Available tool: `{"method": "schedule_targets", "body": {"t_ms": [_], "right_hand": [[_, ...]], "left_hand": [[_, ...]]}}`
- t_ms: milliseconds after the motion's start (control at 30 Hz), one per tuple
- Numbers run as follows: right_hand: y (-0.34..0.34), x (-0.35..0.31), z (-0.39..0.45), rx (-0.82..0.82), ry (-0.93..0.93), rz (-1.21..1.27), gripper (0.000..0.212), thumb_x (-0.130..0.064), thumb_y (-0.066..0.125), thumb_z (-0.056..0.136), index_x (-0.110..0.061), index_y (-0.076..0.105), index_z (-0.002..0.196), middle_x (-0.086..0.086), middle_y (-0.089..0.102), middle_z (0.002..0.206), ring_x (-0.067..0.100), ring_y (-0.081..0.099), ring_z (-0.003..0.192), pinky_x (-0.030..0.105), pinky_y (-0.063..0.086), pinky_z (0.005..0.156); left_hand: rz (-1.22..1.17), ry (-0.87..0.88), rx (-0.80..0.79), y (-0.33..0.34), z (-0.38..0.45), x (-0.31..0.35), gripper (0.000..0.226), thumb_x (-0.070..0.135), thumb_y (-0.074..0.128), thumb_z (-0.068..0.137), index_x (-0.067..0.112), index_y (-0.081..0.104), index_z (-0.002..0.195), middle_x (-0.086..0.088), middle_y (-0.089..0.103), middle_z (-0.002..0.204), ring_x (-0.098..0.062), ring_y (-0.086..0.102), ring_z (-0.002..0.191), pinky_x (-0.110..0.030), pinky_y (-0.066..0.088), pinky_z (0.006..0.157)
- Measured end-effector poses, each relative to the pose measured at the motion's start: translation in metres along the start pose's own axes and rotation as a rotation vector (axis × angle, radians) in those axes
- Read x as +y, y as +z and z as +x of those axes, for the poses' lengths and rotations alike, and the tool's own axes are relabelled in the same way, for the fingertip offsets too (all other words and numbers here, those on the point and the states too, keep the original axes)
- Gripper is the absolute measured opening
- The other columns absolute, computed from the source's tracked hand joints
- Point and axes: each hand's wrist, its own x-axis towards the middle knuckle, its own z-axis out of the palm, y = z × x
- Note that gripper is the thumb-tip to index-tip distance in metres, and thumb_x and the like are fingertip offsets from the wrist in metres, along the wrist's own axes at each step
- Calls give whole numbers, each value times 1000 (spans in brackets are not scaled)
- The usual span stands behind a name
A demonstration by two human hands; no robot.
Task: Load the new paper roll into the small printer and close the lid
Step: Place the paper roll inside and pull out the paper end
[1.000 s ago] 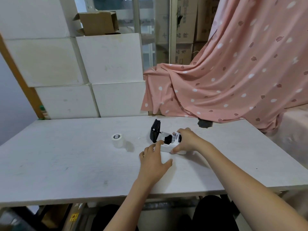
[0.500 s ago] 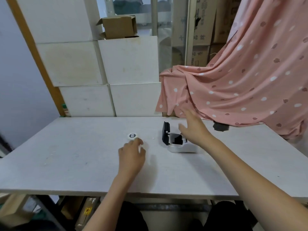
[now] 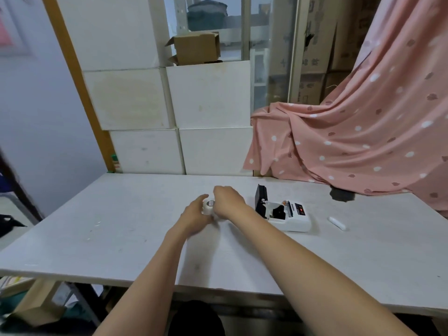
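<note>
A small white paper roll (image 3: pixel 208 207) stands on the white table (image 3: pixel 121 229), between my two hands. My left hand (image 3: pixel 196 215) wraps around its left and near side. My right hand (image 3: pixel 228 202) closes on it from the right and above. To their right sits the small white printer (image 3: pixel 289 215), its black lid (image 3: pixel 261 198) standing upright and open, with a red-lit panel on top. The paper bay looks dark inside.
A small white cylinder (image 3: pixel 337 223) lies right of the printer. Pink spotted cloth (image 3: pixel 351 132) drapes over the table's far right. White boxes (image 3: pixel 208 117) stack behind the table; a dark patch (image 3: pixel 341 194) marks the far edge.
My right hand left the printer and moved left to the paper roll. My left hand reached forward onto the roll. The white cylinder now lies right of the printer. The camera turned left.
</note>
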Motion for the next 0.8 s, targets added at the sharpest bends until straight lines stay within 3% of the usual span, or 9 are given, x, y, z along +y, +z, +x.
{"method": "schedule_targets", "body": {"t_ms": [133, 200, 300, 367, 433, 500, 567, 700, 800], "right_hand": [[12, 3, 14, -73, 67, -32, 22, -17, 60, 88, -11, 57, 108, 11, 60, 109, 32, 62, 108, 33, 42, 73], [15, 4, 18, -71, 76, -15, 23, -16, 61, 88, -11, 56, 109, 11, 58, 107, 31, 62, 102, 33, 42, 71], [13, 5, 17, -76, 72, 41, 30, -22, 64, 88, -8, 54, 113, 9, 53, 101, 29, 54, 91, 34, 40, 71], [13, 6, 16, -83, 76, 51, 22, -19, 65, 87, -11, 52, 103, 8, 54, 99, 28, 55, 90, 33, 41, 70], [12, 7, 15, -82, 88, 100, 20, -17, 65, 85, -11, 52, 100, 9, 59, 103, 30, 62, 96, 33, 44, 69], [6, 6, 11, -71, 84, 213, 29, -23, 62, 89, -6, 59, 113, 12, 62, 112, 31, 64, 105, 35, 50, 76], [-5, 7, 4, -45, 77, 343, 36, -28, 58, 94, -4, 62, 121, 13, 65, 117, 30, 64, 107, 37, 51, 84], [-25, 10, -14, -28, 42, 523, 33, -37, 59, 94, -10, 63, 114, 7, 66, 108, 23, 61, 88, 36, 52, 79], [-38, 17, -24, -25, 63, 696, 39, -38, 71, 88, -9, 64, 112, 13, 72, 107, 23, 65, 81, 40, 58, 88]], "left_hand": [[-32, 37, 6, 4, 4, -1, 57, 37, 71, 59, 63, 51, 106, 20, 68, 111, -13, 63, 108, -46, 49, 99], [-73, 56, 19, 6, 3, 2, 49, 32, 71, 60, 62, 53, 94, 21, 69, 104, -13, 65, 103, -46, 52, 95], [-165, 81, 39, 5, -2, 6, 45, 27, 74, 61, 48, 59, 98, 16, 71, 98, -14, 67, 99, -44, 56, 89], [-228, 109, 53, 4, -7, 7, 44, 19, 78, 64, 36, 63, 102, 10, 72, 98, -16, 68, 97, -39, 57, 84], [-272, 139, 78, 3, -13, 8, 39, 13, 79, 70, 29, 64, 102, 7, 72, 98, -17, 68, 95, -27, 56, 75], [-311, 167, 100, -1, -20, 12, 32, 13, 74, 77, 29, 64, 102, 6, 72, 98, -15, 69, 96, -19, 53, 69], [-344, 205, 114, -8, -29, 17, 30, 13, 74, 81, 29, 64, 105, 7, 71, 103, -11, 68, 101, -20, 54, 71], [-409, 306, 124, -22, -50, 33, 33, 16, 79, 83, 30, 64, 109, 10, 68, 110, -13, 70, 102, -32, 58, 86], [-410, 359, 142, -29, -67, 55, 32, 16, 79, 83, 32, 63, 107, 14, 69, 106, -8, 69, 100, -25, 56, 82]]}}
